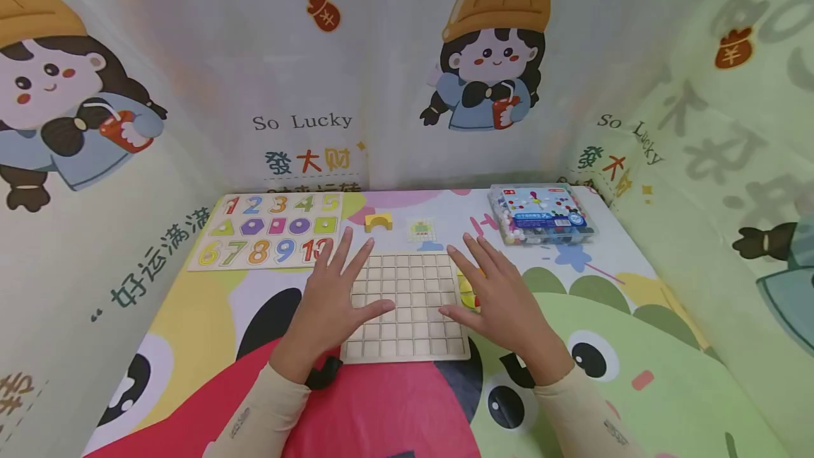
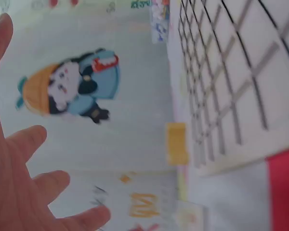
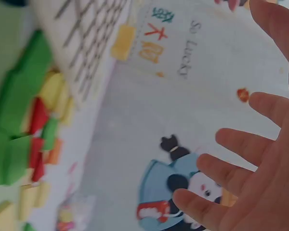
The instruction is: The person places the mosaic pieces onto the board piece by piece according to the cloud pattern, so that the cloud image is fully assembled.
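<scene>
Over a cartoon-printed counter [image 1: 381, 412], a person's left grip [image 1: 327, 309] and right grip [image 1: 505, 306] hover side by side, fingers straight and spread wide, thumbs turned toward each other. Between and below the two grips lies a pale gridded board [image 1: 410, 306], flat on the counter; the wrist views show it apart from the fingers.

Just past the left grip's fingertips sits a yellow arch block [image 1: 378, 218], with a small picture card [image 1: 422, 230] beside it, beyond the board and between the two sets of fingertips. To the left of the left grip's fingertips rests a puzzle board [image 1: 266, 207] of colored numerals and shapes. Green, red and yellow blocks [image 3: 37, 115] are gathered along the board's right side, largely hidden behind the right grip in the head view. Farther out, ahead and to the right of the right grip, is a clear plastic case [image 1: 540, 212] holding small colored pieces. Facing both grips hangs a pale backdrop [image 1: 394, 83] printed with cartoon figures and "So Lucky."
</scene>
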Available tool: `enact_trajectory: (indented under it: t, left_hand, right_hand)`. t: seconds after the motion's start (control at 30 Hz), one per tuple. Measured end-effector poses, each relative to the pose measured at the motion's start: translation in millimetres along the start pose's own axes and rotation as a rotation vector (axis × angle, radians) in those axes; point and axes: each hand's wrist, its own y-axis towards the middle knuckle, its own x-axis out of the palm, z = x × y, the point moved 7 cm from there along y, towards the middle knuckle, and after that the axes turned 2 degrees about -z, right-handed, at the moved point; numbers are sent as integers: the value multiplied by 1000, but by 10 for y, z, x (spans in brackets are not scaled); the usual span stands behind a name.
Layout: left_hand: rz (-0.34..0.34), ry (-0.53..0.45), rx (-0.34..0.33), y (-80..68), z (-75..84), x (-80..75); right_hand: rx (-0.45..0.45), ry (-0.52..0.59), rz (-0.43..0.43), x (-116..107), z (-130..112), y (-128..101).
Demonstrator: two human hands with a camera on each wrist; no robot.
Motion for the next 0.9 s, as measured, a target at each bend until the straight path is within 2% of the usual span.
enact_trajectory:
  t: [0.13,0.27,0.4,0.47,0.6,0.73,0.9]
  left_hand:
    - [-32,-233,-70,-44,-301,88]
    - [-100,-458,-119,-36,-525,233]
    - [-160,-579,-146,-1,-674,341]
    - [-178,-590,-148,-3,-741,375]
    - [-183,-494,-129,1,-875,382]
    - [-174,-364,-77,14,-974,365]
    - [-203,-294,-11,4,-1036,378]
  right_hand:
    - [71,74,-53,147,122,-91]
    - [180,205,-84,321,320,-189]
    - [238,293,-57,403,498,-229]
    - [252,330,-46,423,547,-250]
    - [279,403,-28,425,628,-261]
    - [290,438,-13,403,685,-270]
    - [294,437,-15,401,715,-298]
